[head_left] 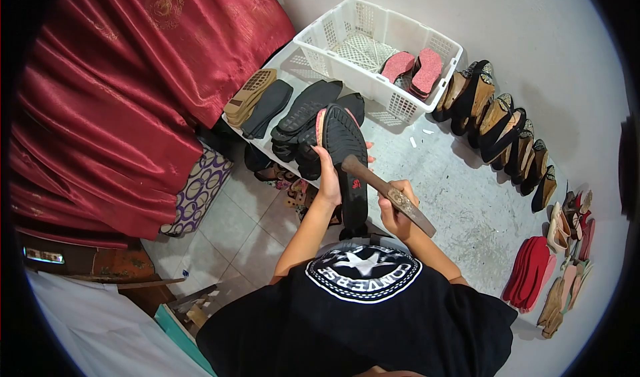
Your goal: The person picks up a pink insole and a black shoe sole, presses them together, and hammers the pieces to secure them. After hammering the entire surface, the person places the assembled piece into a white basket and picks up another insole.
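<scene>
My left hand (328, 180) grips a black sandal (354, 197) with a ridged dark sole and a pink edge near its upper end. Fingertips show on the sandal's far side. In my right hand (399, 210) is a hammer (377, 184) with a worn wooden-looking handle, my fingers wrapped round it. The hammer's upper end lies over the middle of the sandal. Just beyond the sandal, black soles (308, 110) are piled on the table (427, 177).
A white basket (373, 74) with pink soles stands at the back. Wedge shoes (500, 127) line the wall at right, with red soles (529, 270) lower down. Brown soles (250, 97) lie by the red curtain (153, 77). A patterned cushion (200, 190) is at left.
</scene>
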The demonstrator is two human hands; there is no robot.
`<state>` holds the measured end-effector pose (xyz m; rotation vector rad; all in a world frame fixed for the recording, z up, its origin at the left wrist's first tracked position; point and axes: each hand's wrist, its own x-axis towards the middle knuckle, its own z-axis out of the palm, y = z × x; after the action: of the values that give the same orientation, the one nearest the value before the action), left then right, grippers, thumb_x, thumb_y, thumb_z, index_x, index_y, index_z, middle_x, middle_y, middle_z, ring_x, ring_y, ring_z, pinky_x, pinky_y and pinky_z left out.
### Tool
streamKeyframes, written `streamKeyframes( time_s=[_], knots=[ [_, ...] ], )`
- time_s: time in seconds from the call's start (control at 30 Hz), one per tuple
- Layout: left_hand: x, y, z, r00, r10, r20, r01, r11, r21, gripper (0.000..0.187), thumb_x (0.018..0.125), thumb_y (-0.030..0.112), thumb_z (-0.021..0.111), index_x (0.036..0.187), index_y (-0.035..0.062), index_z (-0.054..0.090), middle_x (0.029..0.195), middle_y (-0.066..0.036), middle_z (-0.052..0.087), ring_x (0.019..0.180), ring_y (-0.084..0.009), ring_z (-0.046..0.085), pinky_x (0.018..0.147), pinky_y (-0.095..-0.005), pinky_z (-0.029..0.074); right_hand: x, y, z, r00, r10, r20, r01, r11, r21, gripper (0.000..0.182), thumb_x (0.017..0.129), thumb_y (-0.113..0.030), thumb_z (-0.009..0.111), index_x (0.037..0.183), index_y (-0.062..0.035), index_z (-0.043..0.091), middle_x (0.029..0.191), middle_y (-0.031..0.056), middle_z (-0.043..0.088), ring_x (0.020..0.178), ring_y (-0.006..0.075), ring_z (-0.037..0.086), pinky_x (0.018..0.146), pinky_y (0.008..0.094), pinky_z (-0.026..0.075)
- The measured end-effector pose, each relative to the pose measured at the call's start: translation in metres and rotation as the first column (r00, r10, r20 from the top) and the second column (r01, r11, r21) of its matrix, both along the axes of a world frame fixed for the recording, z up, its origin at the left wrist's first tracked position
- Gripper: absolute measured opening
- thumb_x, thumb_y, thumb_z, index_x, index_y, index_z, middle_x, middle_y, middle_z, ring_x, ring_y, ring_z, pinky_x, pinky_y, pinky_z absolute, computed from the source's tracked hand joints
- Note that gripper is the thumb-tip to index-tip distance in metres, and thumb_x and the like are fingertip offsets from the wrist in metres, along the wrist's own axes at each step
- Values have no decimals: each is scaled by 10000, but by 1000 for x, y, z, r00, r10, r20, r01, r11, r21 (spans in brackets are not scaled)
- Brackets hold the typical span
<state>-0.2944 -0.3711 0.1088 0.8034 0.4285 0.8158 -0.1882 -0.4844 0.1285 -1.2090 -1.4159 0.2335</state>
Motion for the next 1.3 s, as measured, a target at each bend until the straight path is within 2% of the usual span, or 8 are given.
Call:
streamKeyframes(
  time_s=[0.07, 0.2, 0.33, 0.47, 0.6, 0.73, 1.23, 1.3],
  knots=[
    [-10, 13, -9, 980, -181, 85, 177, 983, 51, 954, 728, 781, 106, 1188, 10, 429, 1042, -128, 566, 827, -197, 591, 662, -318, 519, 5, -3, 5, 997, 70, 31, -63, 979, -193, 232, 798, -176, 645, 848, 5, 508, 667, 88, 498, 463, 144, 506, 417, 246, 372],
    [4, 8, 5, 993, 106, 59, -98, 988, -118, 944, 724, 786, 147, 1189, 8, 409, 1032, -124, 560, 781, -204, 588, 609, -325, 526, 3, -4, -5, 998, -44, 54, 39, 996, 78, 240, 788, -179, 654, 840, 2, 505, 607, 81, 484, 470, 160, 506, 440, 270, 379],
    [6, 14, 5, 969, 79, 236, -34, 981, -190, 929, 725, 784, 161, 1175, 10, 407, 1027, -120, 560, 774, -210, 581, 608, -333, 524, 9, -8, 14, 999, 46, -13, -48, 953, -300, 223, 800, -167, 635, 834, 10, 503, 573, 69, 481, 485, 157, 511, 459, 270, 394],
    [7, 14, 4, 978, 111, 176, -75, 977, -199, 933, 721, 787, 158, 1164, 8, 418, 1024, -116, 565, 769, -204, 581, 605, -337, 523, 11, -9, -3, 999, 35, 15, -34, 997, -75, 225, 792, -171, 648, 840, -3, 507, 563, 68, 492, 437, 149, 491, 431, 256, 377],
    [9, 20, 2, 962, 131, 238, -82, 975, -204, 918, 728, 781, 154, 1185, 22, 394, 1015, -114, 568, 750, -200, 585, 594, -345, 524, 6, -12, 11, 995, 96, -19, -97, 956, -275, 243, 784, -194, 657, 834, -10, 506, 555, 55, 497, 426, 139, 503, 423, 253, 388],
    [9, 24, 0, 950, 171, 260, -117, 971, -210, 905, 711, 788, 222, 1191, 42, 395, 1038, -135, 554, 764, -230, 574, 599, -383, 515, 5, -14, -2, 995, 78, 68, -77, 997, -26, 222, 782, -171, 657, 843, -18, 508, 553, 61, 488, 408, 151, 486, 409, 251, 371],
    [-1, 55, 9, 914, 245, 323, -192, 963, -187, 910, 633, 799, 364, 1178, 71, 404, 1030, -105, 533, 773, -237, 543, 609, -378, 498, 2, -37, -12, 980, 14, 200, -18, 1000, 19, 295, 759, -220, 686, 832, -7, 496, 593, 83, 528, 439, 194, 534, 408, 265, 395],
    [-4, 58, 9, 903, 249, 349, -180, 959, -217, 889, 637, 790, 380, 1173, 82, 418, 1039, -101, 532, 777, -238, 539, 615, -384, 494, -2, -44, -19, 999, 22, -30, -23, 999, -26, 290, 749, -219, 694, 828, -3, 517, 584, 79, 529, 435, 208, 535, 404, 282, 406]
  ],
)
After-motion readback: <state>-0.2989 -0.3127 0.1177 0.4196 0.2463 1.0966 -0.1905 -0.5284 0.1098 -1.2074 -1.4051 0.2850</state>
